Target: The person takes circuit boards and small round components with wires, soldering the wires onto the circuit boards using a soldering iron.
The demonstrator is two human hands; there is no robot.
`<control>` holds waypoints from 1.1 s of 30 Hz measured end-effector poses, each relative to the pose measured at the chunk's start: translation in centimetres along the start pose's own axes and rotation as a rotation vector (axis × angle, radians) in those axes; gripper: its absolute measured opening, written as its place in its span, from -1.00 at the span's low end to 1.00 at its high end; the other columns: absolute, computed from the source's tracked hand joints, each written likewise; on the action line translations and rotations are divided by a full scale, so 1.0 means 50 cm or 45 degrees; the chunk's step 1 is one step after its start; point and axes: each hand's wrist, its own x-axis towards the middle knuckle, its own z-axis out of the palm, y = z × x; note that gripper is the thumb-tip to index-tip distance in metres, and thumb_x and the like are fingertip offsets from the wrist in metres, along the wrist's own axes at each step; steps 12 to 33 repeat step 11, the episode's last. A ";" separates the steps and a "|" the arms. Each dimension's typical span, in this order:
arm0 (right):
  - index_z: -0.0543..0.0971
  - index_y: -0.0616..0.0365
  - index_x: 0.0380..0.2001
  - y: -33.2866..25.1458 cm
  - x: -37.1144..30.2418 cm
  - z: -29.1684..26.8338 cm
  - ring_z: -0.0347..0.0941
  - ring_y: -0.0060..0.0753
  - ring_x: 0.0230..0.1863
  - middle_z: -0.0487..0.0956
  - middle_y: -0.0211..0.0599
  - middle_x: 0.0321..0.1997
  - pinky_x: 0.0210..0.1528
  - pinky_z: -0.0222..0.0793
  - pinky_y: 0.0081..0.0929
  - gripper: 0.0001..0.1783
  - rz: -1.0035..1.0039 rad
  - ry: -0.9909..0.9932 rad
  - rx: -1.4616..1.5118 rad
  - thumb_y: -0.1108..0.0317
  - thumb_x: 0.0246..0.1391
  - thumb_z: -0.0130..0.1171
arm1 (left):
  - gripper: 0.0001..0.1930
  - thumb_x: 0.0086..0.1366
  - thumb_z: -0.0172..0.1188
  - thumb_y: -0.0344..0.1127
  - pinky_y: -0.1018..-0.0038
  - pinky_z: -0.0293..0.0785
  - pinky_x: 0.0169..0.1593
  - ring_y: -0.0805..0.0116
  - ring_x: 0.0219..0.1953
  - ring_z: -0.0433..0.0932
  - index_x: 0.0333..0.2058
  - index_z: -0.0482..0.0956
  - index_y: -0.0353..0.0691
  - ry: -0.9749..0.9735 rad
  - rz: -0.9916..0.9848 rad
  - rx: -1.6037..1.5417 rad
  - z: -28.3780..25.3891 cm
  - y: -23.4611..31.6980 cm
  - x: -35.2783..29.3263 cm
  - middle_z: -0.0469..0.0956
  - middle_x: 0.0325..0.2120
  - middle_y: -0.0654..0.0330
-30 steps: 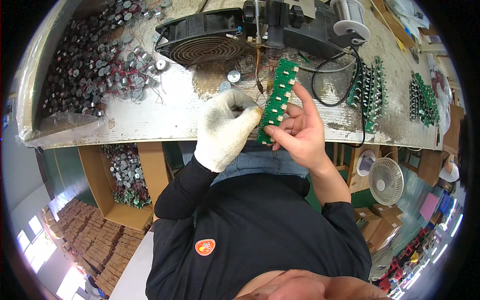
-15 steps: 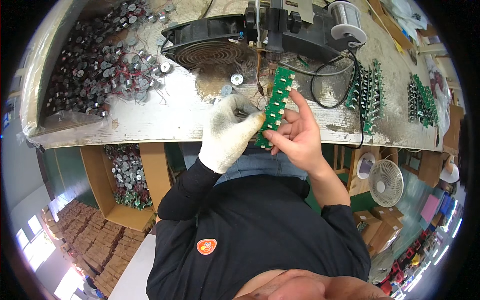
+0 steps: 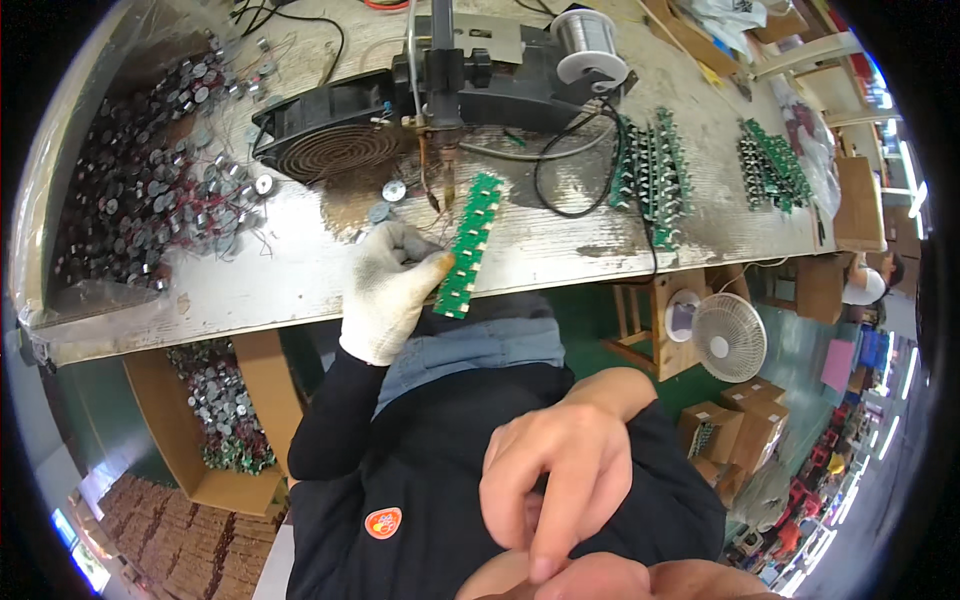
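My left hand [image 3: 388,290], in a white glove with a stained fingertip, grips a long green circuit board strip [image 3: 468,245] along its left edge. The strip stands at a slant over the bench's near edge, with small pale connectors in a row. My bare right hand [image 3: 560,480] is up in front of my chest, its fingers curled and one fingertip touching near my chin; I see nothing in it. Just beyond the strip stands a soldering fixture [image 3: 447,160], its tip close to the strip's upper end. Small round motors [image 3: 394,190] lie to the left of it.
A heap of small motors with red wires [image 3: 190,190] fills the left of the bench. A black fan [image 3: 330,140] and a solder wire spool [image 3: 587,48] stand at the back. Finished-looking board strips [image 3: 655,175] lie right. Below are a cardboard box [image 3: 265,390] and a white fan [image 3: 728,338].
My right hand has let go of the circuit board strip and come up toward my chin. My left hand still holds the strip. The whole view has shifted, moving the bench leftward in it.
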 end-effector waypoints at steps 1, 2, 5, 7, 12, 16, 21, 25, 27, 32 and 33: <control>0.61 0.22 -0.20 0.009 0.001 0.010 0.35 -0.47 -0.61 0.51 -0.13 -0.31 -0.59 0.30 -0.61 -0.76 -0.053 0.040 0.085 0.55 0.02 0.15 | -0.76 0.05 0.31 -0.37 0.63 0.36 -0.48 0.57 -0.54 0.43 -0.45 0.44 -0.37 -0.014 0.081 0.190 -0.004 -0.008 0.006 0.50 -0.56 0.21; 0.56 0.28 -0.12 0.012 -0.004 0.005 0.36 -0.48 -0.48 0.46 -0.12 -0.23 -0.48 0.28 -0.64 -0.68 -0.026 -0.054 0.166 0.61 -0.02 0.14 | -0.76 0.05 0.31 -0.37 0.63 0.36 -0.48 0.57 -0.54 0.43 -0.45 0.44 -0.37 -0.019 0.093 0.178 -0.003 -0.007 0.007 0.50 -0.56 0.21; 0.55 0.27 -0.11 0.023 -0.004 0.011 0.29 -0.59 -0.51 0.42 -0.12 -0.18 -0.49 0.25 -0.69 -0.66 -0.034 -0.048 0.259 0.61 -0.03 0.14 | -0.76 0.06 0.31 -0.36 0.63 0.37 -0.50 0.58 -0.56 0.44 -0.46 0.43 -0.38 -0.014 0.020 0.043 0.006 0.002 -0.003 0.50 -0.59 0.21; 0.59 0.20 -0.15 0.017 -0.002 0.011 0.34 -0.52 -0.47 0.43 -0.09 -0.22 -0.53 0.27 -0.67 -0.71 0.034 -0.041 0.254 0.57 -0.01 0.13 | -0.75 0.06 0.31 -0.35 0.63 0.37 -0.50 0.58 -0.56 0.44 -0.46 0.43 -0.38 -0.024 0.060 0.074 0.002 -0.005 0.003 0.50 -0.58 0.21; 0.62 0.10 -0.17 0.016 -0.004 0.010 0.39 -0.43 -0.37 0.42 -0.03 -0.23 -0.52 0.30 -0.64 -0.72 0.124 -0.056 0.305 0.52 0.02 0.12 | -0.75 0.08 0.29 -0.34 0.62 0.40 -0.48 0.57 -0.54 0.46 -0.42 0.44 -0.39 -0.054 0.083 0.109 -0.002 -0.007 0.003 0.52 -0.56 0.20; 0.62 0.10 -0.17 0.016 -0.004 0.010 0.39 -0.43 -0.37 0.42 -0.03 -0.23 -0.52 0.30 -0.64 -0.72 0.124 -0.056 0.305 0.52 0.02 0.12 | -0.75 0.08 0.29 -0.34 0.62 0.40 -0.48 0.57 -0.54 0.46 -0.42 0.44 -0.39 -0.054 0.083 0.109 -0.002 -0.007 0.003 0.52 -0.56 0.20; 0.62 0.10 -0.17 0.016 -0.004 0.010 0.39 -0.43 -0.37 0.42 -0.03 -0.23 -0.52 0.30 -0.64 -0.72 0.124 -0.056 0.305 0.52 0.02 0.12 | -0.75 0.08 0.29 -0.34 0.62 0.40 -0.48 0.57 -0.54 0.46 -0.42 0.44 -0.39 -0.054 0.083 0.109 -0.002 -0.007 0.003 0.52 -0.56 0.20; 0.62 0.10 -0.17 0.016 -0.004 0.010 0.39 -0.43 -0.37 0.42 -0.03 -0.23 -0.52 0.30 -0.64 -0.72 0.124 -0.056 0.305 0.52 0.02 0.12 | -0.75 0.08 0.29 -0.34 0.62 0.40 -0.48 0.57 -0.54 0.46 -0.42 0.44 -0.39 -0.054 0.083 0.109 -0.002 -0.007 0.003 0.52 -0.56 0.20; 0.62 0.10 -0.17 0.016 -0.004 0.010 0.39 -0.43 -0.37 0.42 -0.03 -0.23 -0.52 0.30 -0.64 -0.72 0.124 -0.056 0.305 0.52 0.02 0.12 | -0.75 0.08 0.29 -0.34 0.62 0.40 -0.48 0.57 -0.54 0.46 -0.42 0.44 -0.39 -0.054 0.083 0.109 -0.002 -0.007 0.003 0.52 -0.56 0.20; 0.62 0.10 -0.17 0.016 -0.004 0.010 0.39 -0.43 -0.37 0.42 -0.03 -0.23 -0.52 0.30 -0.64 -0.72 0.124 -0.056 0.305 0.52 0.02 0.12 | -0.75 0.08 0.29 -0.34 0.62 0.40 -0.48 0.57 -0.54 0.46 -0.42 0.44 -0.39 -0.054 0.083 0.109 -0.002 -0.007 0.003 0.52 -0.56 0.20; 0.62 0.10 -0.17 0.016 -0.004 0.010 0.39 -0.43 -0.37 0.42 -0.03 -0.23 -0.52 0.30 -0.64 -0.72 0.124 -0.056 0.305 0.52 0.02 0.12 | -0.75 0.08 0.29 -0.34 0.62 0.40 -0.48 0.57 -0.54 0.46 -0.42 0.44 -0.39 -0.054 0.083 0.109 -0.002 -0.007 0.003 0.52 -0.56 0.20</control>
